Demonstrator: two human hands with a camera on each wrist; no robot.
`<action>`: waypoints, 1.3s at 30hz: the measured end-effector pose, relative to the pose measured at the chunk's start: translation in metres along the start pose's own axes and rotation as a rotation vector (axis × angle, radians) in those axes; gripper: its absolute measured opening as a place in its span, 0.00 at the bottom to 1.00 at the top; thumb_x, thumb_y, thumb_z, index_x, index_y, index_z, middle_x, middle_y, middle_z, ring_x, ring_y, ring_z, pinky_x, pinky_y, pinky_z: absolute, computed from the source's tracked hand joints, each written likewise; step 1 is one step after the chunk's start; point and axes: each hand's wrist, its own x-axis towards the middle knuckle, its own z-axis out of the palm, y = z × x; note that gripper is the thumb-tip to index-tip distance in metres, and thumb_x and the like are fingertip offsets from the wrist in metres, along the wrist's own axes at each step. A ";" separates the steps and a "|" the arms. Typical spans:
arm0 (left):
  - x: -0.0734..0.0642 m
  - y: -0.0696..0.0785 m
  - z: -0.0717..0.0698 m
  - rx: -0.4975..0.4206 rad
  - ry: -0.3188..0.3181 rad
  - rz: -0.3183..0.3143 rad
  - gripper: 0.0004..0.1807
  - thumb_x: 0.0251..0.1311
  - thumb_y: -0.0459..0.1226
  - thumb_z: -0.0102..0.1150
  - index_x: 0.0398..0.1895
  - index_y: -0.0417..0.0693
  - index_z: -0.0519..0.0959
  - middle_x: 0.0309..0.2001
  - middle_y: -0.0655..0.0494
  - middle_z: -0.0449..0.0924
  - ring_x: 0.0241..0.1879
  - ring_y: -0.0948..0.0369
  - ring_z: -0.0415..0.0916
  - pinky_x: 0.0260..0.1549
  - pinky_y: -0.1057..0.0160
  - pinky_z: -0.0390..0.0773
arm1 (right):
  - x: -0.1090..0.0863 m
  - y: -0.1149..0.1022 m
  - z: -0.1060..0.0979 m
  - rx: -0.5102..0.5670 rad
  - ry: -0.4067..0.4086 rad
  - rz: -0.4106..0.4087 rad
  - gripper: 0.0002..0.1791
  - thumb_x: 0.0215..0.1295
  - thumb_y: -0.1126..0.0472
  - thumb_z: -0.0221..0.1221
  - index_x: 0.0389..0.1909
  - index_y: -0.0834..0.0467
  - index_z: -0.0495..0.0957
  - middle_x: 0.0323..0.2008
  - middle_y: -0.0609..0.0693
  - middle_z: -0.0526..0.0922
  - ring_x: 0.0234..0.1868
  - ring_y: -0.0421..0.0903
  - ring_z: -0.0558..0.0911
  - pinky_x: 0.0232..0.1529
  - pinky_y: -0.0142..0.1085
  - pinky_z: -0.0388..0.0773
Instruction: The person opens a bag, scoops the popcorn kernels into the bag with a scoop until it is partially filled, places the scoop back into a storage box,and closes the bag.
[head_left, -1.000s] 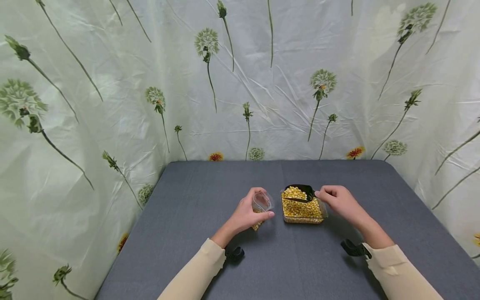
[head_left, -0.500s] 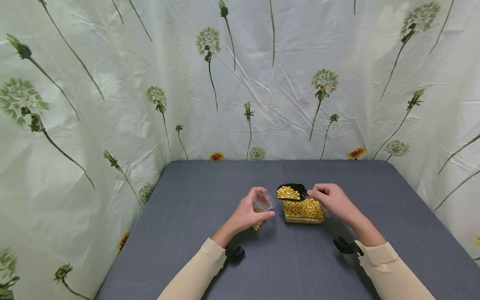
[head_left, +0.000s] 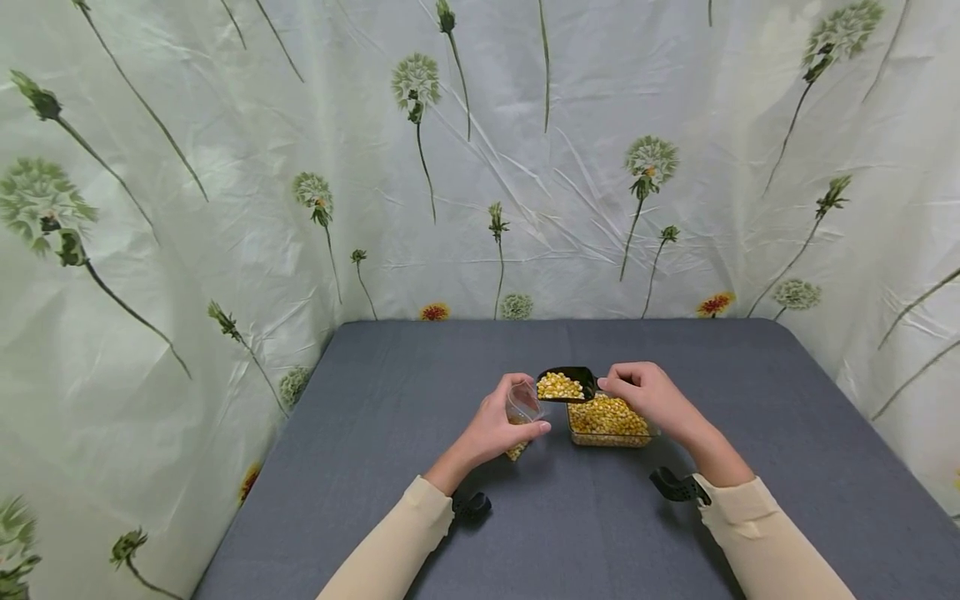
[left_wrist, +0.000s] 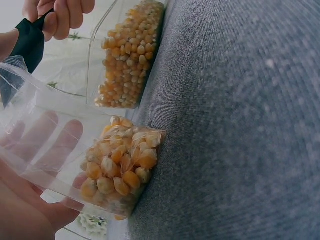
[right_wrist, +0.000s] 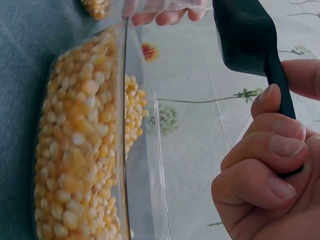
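My left hand (head_left: 491,431) holds a clear plastic bag (left_wrist: 55,102) upright, its mouth spread and corn kernels (left_wrist: 120,165) gathered at the bottom. The fingers show through the film in the left wrist view, with the thumb on the near side. My right hand (head_left: 660,404) grips the handle of a black scoop (right_wrist: 247,37). A heap of yellow corn kernels (head_left: 558,386) fills the scoop, whose front lip overlaps the bag's opening in the head view. Beneath and right of the scoop stands a clear rectangular container (head_left: 611,442), also holding many kernels.
A grey cloth-covered table (head_left: 405,375) carries the container. Behind and to the sides hangs a pale curtain (head_left: 360,125) printed with dandelions. Each wrist bears a black camera mount, the left mount (head_left: 472,506) and the right mount (head_left: 671,483) jutting inward low over the table.
My right hand has brought the loaded scoop leftward, from over the container to the bag's mouth. The left hand and the bag have stayed almost where they were.
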 end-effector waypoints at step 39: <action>-0.001 0.000 0.003 0.069 0.014 -0.027 0.37 0.60 0.50 0.71 0.69 0.59 0.64 0.67 0.56 0.69 0.59 0.58 0.73 0.51 0.49 0.76 | 0.007 -0.007 0.018 -0.094 -0.075 -0.056 0.23 0.73 0.49 0.60 0.25 0.63 0.77 0.17 0.45 0.66 0.18 0.42 0.64 0.28 0.39 0.68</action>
